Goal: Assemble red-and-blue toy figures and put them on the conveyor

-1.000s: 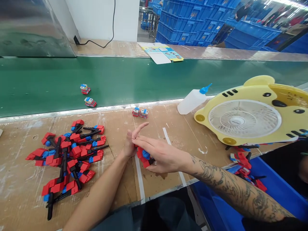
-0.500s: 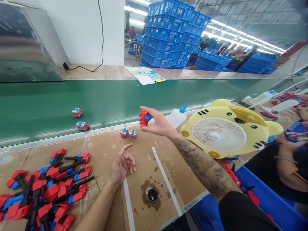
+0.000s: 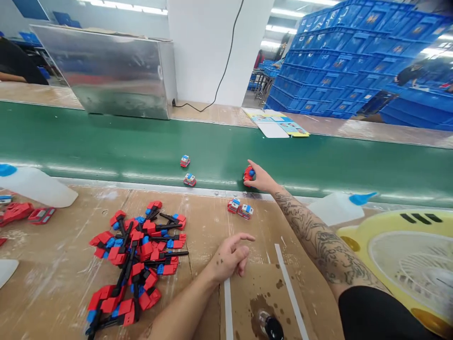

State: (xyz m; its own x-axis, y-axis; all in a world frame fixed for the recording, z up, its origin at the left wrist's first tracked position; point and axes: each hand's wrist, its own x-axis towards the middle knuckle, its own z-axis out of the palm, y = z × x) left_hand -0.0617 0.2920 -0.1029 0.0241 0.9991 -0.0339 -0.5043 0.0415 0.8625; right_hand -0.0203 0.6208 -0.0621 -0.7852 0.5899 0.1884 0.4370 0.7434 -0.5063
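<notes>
No writing can be read. The right hand [image 3: 262, 180] pinches a small red and blue toy [image 3: 248, 174] over the near edge of the green belt [image 3: 106, 146]. The left hand [image 3: 230, 257] rests loosely curled on the tabletop [image 3: 53, 264], holding nothing, beside a pile of red parts [image 3: 138, 255]. Two small cars [image 3: 240, 208] sit between the hands.
</notes>
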